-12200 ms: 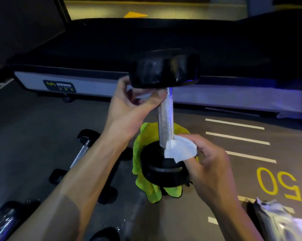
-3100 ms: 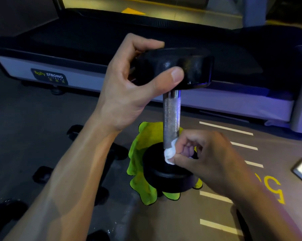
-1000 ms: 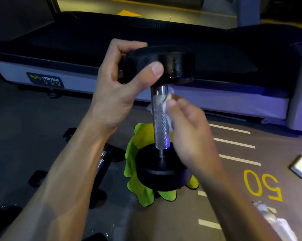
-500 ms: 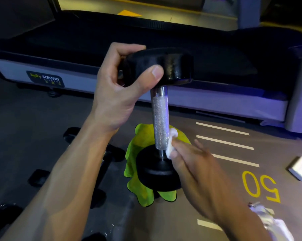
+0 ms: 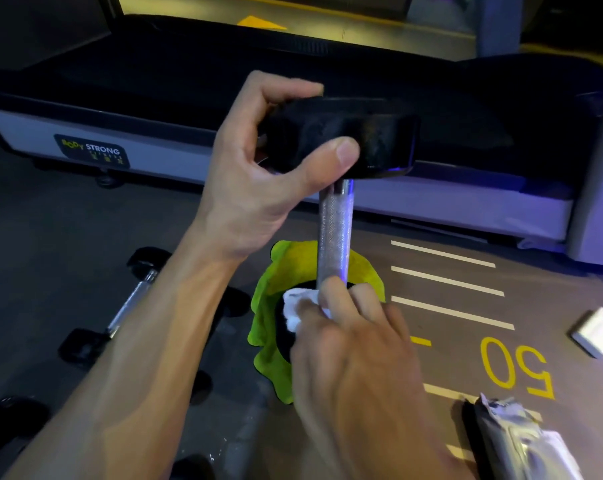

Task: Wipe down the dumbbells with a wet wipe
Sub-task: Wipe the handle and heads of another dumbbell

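Spare dumbbell (image 5: 128, 303) flat on floor (image 5: 50, 237), left of both grips. Left hand (image 5: 258, 188) grip clamped on top head of upright dumbbell (image 5: 334, 233). Green cloth (image 5: 276, 289) under its bottom head. Right hand (image 5: 355, 362) grip pinched on wipe (image 5: 298, 304), pressed at handle base, directly below left grip. Wipes pack (image 5: 522, 441) and white charger (image 5: 598, 332) right of right grip, on floor

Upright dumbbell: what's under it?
A green cloth lies under the upright dumbbell, spreading out past its lower head. The right hand with the wet wipe hides the contact and the cloth's right side.
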`<state>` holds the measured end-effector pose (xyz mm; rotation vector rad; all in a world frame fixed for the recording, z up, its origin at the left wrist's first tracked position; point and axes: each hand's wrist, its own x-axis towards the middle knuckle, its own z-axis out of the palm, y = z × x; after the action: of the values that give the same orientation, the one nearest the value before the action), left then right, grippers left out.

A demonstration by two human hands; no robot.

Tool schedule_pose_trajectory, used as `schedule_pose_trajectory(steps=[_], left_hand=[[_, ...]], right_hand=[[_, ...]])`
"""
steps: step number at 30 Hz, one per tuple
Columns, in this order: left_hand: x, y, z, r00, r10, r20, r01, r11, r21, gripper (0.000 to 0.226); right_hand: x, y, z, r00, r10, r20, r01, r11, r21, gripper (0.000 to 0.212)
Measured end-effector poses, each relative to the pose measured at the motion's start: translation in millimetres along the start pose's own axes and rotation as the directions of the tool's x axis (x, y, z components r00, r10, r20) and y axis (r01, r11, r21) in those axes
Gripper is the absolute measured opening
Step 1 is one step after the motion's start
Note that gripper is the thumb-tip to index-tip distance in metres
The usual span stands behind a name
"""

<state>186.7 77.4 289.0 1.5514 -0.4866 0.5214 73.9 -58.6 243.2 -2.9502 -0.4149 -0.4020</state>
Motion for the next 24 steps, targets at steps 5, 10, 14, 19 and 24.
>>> schedule_pose_trajectory(steps=[5, 10, 14, 19, 24], left_hand=[[-1.2, 0.5, -5.0, 1.0, 0.011, 0.011, -0.011, 1.0, 0.022, 0.043], [-3.9, 4.2, 0.3, 1.0, 0.011, 0.006, -0.011, 1.0, -0.021, 0.045], [-3.3, 6.1, 4.0, 1.0, 0.003, 0.007, -0.003, 0.999, -0.036, 0.044], [-3.6, 5.4, -0.5, 1.0, -0.006, 0.005, 0.006, 0.999, -0.048, 0.044], [-2.8, 6.1, 2.6, 1.0, -0.016, 0.005, 0.016, 0.999, -0.049, 0.044]], right_hand=[[-10.4, 40.3, -10.1, 1.0, -0.019, 0.009, 0.017, 0.983, 0.182, 0.037], [-5.3, 59.0, -12.4, 1.0, 0.018, 0.021, -0.023, 0.955, 0.294, 0.032], [-3.1, 15.6, -2.9, 0.993, -0.115, 0.009, 0.109, 0.962, 0.249, 0.024], [-2.4, 48.8, 1.4, 0.994, -0.101, -0.027, 0.102, 0.866, 0.489, 0.023], [4.9, 116.1, -5.3, 0.918, 0.393, -0.061, -0.246, 0.682, 0.689, 0.031]])
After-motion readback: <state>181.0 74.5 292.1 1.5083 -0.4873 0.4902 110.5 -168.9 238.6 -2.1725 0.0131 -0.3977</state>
